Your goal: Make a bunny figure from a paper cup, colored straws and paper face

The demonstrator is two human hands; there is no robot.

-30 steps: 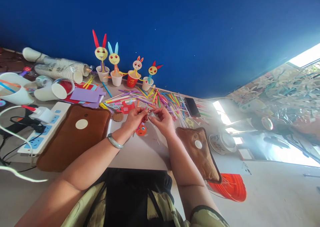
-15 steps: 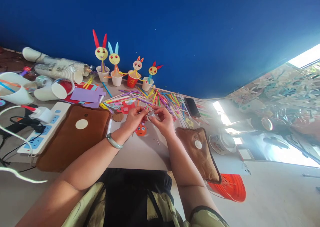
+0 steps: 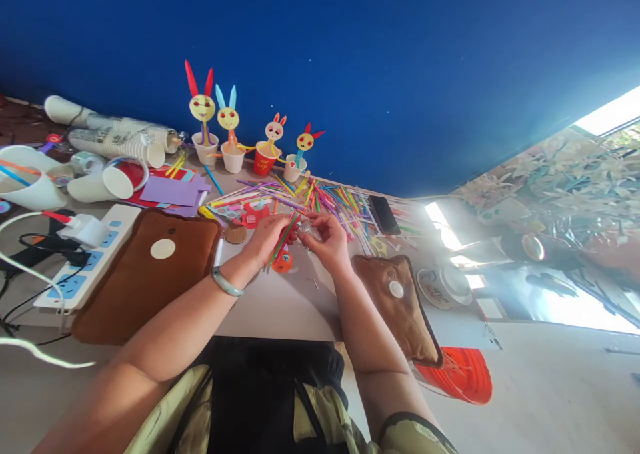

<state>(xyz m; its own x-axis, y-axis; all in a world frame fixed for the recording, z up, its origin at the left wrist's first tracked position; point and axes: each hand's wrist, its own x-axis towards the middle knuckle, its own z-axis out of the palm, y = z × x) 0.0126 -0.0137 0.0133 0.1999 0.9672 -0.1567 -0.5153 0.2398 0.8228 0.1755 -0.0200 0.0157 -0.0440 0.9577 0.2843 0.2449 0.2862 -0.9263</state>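
Hands (image 3: 330,244) two, green stick (image 3: 282,243), four rabbits (image 3: 202,109)

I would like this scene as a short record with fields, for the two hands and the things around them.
Left hand: holds a thin green strip
Right hand: holds a small clear object, kind unclear
Near hands: round orange piece; round brown disc
Back row: four long-eared figures in cups, three white, one red
Left side: flat brown rectangular pouch
Right side: crumpled brown rectangular pouch; black rectangular phone
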